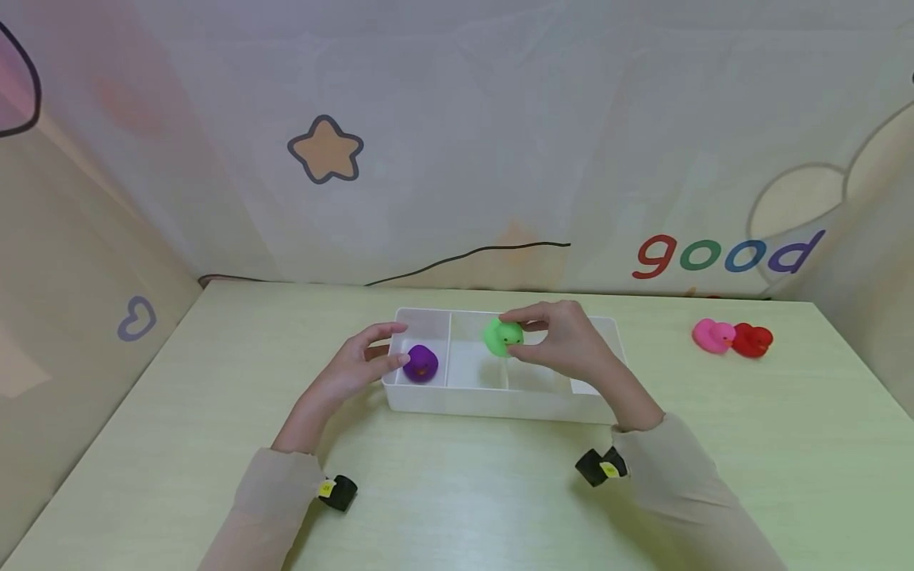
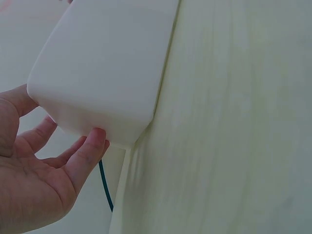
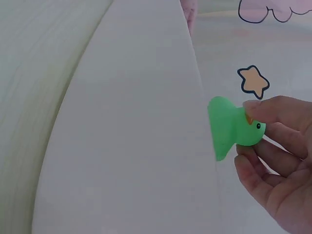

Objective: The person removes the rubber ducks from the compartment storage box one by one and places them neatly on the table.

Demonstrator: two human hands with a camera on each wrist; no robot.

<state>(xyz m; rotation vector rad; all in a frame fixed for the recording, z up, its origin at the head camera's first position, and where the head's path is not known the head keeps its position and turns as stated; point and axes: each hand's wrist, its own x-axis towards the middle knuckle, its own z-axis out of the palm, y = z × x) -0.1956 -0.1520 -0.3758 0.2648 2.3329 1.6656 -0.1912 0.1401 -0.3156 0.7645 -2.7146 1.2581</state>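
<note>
A white divided box (image 1: pixel 493 403) stands on the table. My left hand (image 1: pixel 362 361) holds its left end, the thumb over the rim close to a purple rubber duck (image 1: pixel 421 365) in the leftmost compartment. Seen in the left wrist view, fingers (image 2: pixel 87 153) of that hand touch the outside of the end wall. Above the middle compartments, my right hand (image 1: pixel 567 341) pinches a light green rubber duck (image 1: pixel 497 337) by its head between thumb and fingers. The right wrist view shows the green duck (image 3: pixel 224 127) base toward the box's rim.
On the table to the right of the box, a pink rubber duck (image 1: pixel 712 336) sits against a red rubber duck (image 1: pixel 753 340). A printed cloth (image 1: pixel 457 159) hangs along the table's back edge. Black wrist cameras (image 1: pixel 337 493) are worn at both cuffs.
</note>
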